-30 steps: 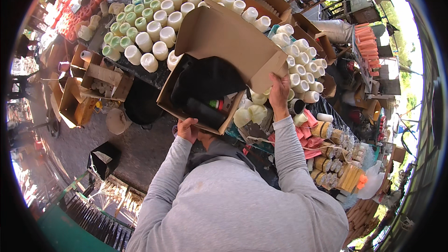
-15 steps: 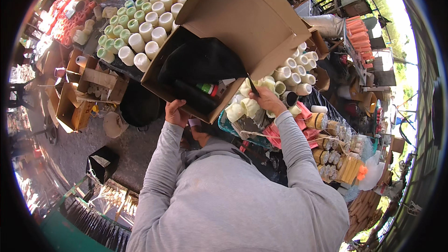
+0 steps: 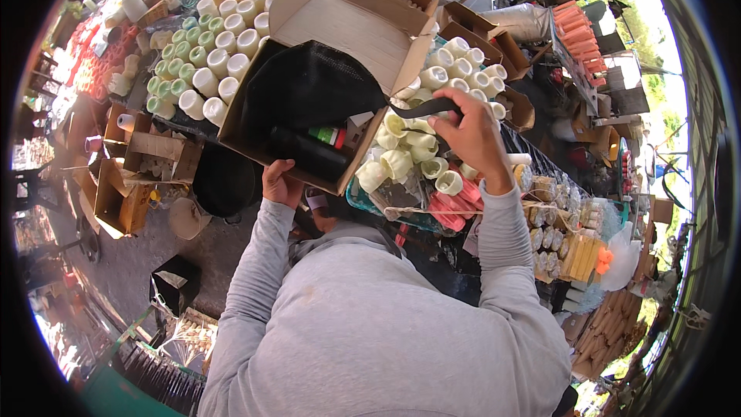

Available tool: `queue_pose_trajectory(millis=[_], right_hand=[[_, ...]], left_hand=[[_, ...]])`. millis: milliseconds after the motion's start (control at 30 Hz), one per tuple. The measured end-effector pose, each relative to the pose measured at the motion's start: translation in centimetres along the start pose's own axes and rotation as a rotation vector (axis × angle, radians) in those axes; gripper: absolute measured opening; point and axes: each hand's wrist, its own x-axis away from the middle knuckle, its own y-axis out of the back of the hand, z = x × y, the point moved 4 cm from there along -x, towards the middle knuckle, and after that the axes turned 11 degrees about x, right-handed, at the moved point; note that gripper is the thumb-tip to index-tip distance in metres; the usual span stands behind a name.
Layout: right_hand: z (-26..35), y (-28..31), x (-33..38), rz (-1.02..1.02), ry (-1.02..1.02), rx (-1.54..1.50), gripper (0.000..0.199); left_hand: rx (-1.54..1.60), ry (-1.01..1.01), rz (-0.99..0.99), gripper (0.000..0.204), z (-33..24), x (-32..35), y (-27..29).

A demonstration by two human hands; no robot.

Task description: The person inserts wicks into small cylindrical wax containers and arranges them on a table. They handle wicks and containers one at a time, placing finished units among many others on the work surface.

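Note:
My left hand (image 3: 279, 184) grips an open cardboard box (image 3: 340, 27) by its near left corner, thumb over the edge. Inside lies a black mesh-like item (image 3: 312, 73), domed and partly folded. Beside it are a black cylinder (image 3: 309, 153) and a small green and red object (image 3: 328, 136). A black strap (image 3: 421, 110) runs from the mesh item out over the box's right side. My right hand (image 3: 477, 139) is closed on the strap's outer end, which loops over the fingers. Part of the box's contents is hidden under the mesh.
Rows of white and green hollow cylinders (image 3: 220, 62) stand beyond and left of the box. More pale cup-like pieces (image 3: 397, 162) lie under my right hand, beside pink pieces (image 3: 455, 212). A black tub (image 3: 224, 177) and open cardboard boxes (image 3: 123, 201) sit on the left floor.
My right hand has moved up and right, drawing the strap out across the box's edge. The box has shifted slightly left, and its lid leans farther back.

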Motion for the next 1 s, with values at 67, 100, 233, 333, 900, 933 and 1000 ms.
queue_pose_trajectory(millis=[67,100,233,333,900,933,1000], right_hand=[[4.6,2.5,-1.3,-0.01,0.082,-0.239,0.036],[7.4,3.7,-2.1,-0.084,0.252,-0.262,0.035],[19.9,-0.4,-4.5,-0.221,0.635,-0.55,0.031],[28.0,-6.1,-4.4,-0.182,0.98,-0.404,0.029],[35.1,-29.6,-3.0,0.292,0.59,-0.35,0.031],[35.5,-32.5,-2.5,0.303,0.579,-0.305,0.029],[35.7,-38.1,-0.6,0.441,0.495,-0.239,0.033]], left_hand=[[-0.018,-0.066,0.004,0.039,-0.7,0.5,-0.9],[-0.025,-0.094,0.008,0.038,-0.8,0.6,-1.5],[0.004,-0.101,0.023,0.033,-2.1,1.1,-3.8],[0.154,-0.204,0.061,0.041,-3.9,2.8,-4.8],[0.256,-0.664,0.108,0.043,-45.0,10.1,7.8],[0.24,-0.688,0.137,0.044,-49.3,8.7,8.2],[0.2,-0.716,0.243,0.044,-58.0,4.9,8.6]])
